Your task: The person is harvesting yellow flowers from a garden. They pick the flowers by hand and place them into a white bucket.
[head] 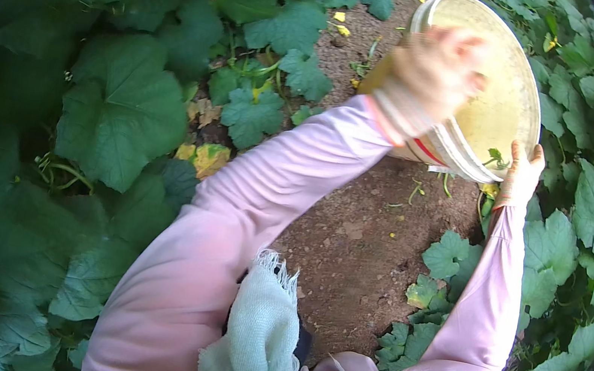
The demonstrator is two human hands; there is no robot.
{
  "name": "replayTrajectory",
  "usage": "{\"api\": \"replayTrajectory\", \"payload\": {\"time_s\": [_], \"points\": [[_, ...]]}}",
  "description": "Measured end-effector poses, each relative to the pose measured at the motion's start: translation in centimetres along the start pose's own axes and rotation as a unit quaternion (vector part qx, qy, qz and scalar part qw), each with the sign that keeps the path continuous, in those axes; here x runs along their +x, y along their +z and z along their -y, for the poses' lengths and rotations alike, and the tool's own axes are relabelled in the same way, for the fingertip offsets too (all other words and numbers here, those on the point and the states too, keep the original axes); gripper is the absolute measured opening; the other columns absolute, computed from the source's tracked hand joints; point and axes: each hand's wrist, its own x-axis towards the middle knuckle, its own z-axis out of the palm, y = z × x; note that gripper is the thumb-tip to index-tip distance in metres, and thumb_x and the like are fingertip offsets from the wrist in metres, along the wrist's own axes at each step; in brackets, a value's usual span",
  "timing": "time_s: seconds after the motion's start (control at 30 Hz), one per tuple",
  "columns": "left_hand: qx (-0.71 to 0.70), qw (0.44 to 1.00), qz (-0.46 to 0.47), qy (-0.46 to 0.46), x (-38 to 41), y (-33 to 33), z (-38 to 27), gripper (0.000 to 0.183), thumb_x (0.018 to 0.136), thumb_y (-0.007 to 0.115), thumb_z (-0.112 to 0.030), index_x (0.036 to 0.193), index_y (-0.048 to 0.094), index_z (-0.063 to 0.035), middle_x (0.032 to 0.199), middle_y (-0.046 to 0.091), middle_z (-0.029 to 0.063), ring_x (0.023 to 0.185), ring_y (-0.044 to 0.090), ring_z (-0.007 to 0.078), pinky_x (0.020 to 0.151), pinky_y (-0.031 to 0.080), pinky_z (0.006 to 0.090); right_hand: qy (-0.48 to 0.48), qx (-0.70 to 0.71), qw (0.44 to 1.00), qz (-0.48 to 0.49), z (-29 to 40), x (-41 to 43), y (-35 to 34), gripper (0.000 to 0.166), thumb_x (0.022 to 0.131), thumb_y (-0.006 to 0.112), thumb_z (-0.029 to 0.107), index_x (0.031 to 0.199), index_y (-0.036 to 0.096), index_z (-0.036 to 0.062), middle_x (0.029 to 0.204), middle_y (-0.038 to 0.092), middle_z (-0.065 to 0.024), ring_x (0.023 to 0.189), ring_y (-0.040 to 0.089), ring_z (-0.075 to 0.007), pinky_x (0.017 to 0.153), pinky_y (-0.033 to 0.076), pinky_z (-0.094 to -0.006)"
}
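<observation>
A pale plastic bucket (500, 94), yellowed inside, tilts over the soil with its mouth facing up and to the right. My right hand (523, 174), in a light glove, grips the near right of its rim. Motion blurs my left hand (441, 69), also gloved, in front of the bucket's mouth. Its fingers look curled, and whether they hold anything is unclear. A small green sprig (497, 158) shows just inside the lower rim. A red stripe (428, 151) marks the bucket's outer wall, partly behind my left wrist.
Broad-leaved vines crowd both sides, with large leaves (125, 110) on the left and more leaves (553, 244) on the right. Between them runs a strip of bare brown soil (361, 251). A fringed light-blue scarf (267, 318) hangs before my chest.
</observation>
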Motion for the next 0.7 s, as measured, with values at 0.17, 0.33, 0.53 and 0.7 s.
{"api": "replayTrajectory", "payload": {"time_s": [0.17, 0.33, 0.53, 0.7], "points": [[0.013, 0.95, 0.111, -0.29, -10.7, 3.7, 9.7, 0.025, 0.086, 0.057, -0.009, 0.11, 0.057, -0.0094, 0.107, 0.059, 0.0124, 0.1, 0.058, 0.0331, 0.083, 0.049, 0.0409, 0.274, 0.337, 0.888, 0.15, -2.6, 0.6, -2.7, 0.046, 0.081, 0.064, 0.017, 0.12, 0.05, -0.0031, 0.112, 0.06, -0.0162, 0.101, 0.061, -0.0276, 0.085, 0.054, -0.0397], [0.238, 0.841, 0.416, -0.249, -18.6, 7.1, 17.2, 0.061, 0.08, 0.066, -0.037, 0.128, 0.045, -0.0061, 0.134, 0.043, 0.0148, 0.127, 0.038, 0.0333, 0.1, 0.035, 0.0511, 0.403, 0.306, 0.79, 0.346, 1.6, -0.8, -4.4, 0.064, 0.081, 0.065, 0.03, 0.131, 0.04, -0.0002, 0.121, 0.057, -0.0208, 0.097, 0.065, -0.0356, 0.074, 0.059, -0.0491], [0.365, 0.782, 0.486, -0.143, -23.2, 8.0, 20.1, 0.07, 0.084, 0.057, -0.048, 0.138, 0.041, -0.0072, 0.149, 0.034, 0.0122, 0.136, 0.031, 0.0331, 0.11, 0.02, 0.0515, 0.461, 0.242, 0.772, 0.364, 2.5, -2.7, -6.8, 0.073, 0.079, 0.07, 0.033, 0.133, 0.038, -0.0023, 0.116, 0.061, -0.0206, 0.097, 0.066, -0.0307, 0.076, 0.06, -0.0447], [0.354, 0.784, 0.487, -0.151, -23.1, 8.2, 19.8, 0.072, 0.08, 0.062, -0.047, 0.137, 0.042, -0.0064, 0.147, 0.036, 0.0126, 0.135, 0.032, 0.033, 0.11, 0.021, 0.0517, 0.526, 0.289, 0.73, 0.327, 1.2, -2.5, -7.6, 0.063, 0.081, 0.063, 0.012, 0.135, 0.035, -0.0044, 0.12, 0.058, -0.0222, 0.101, 0.064, -0.0351, 0.077, 0.058, -0.0502]]}}
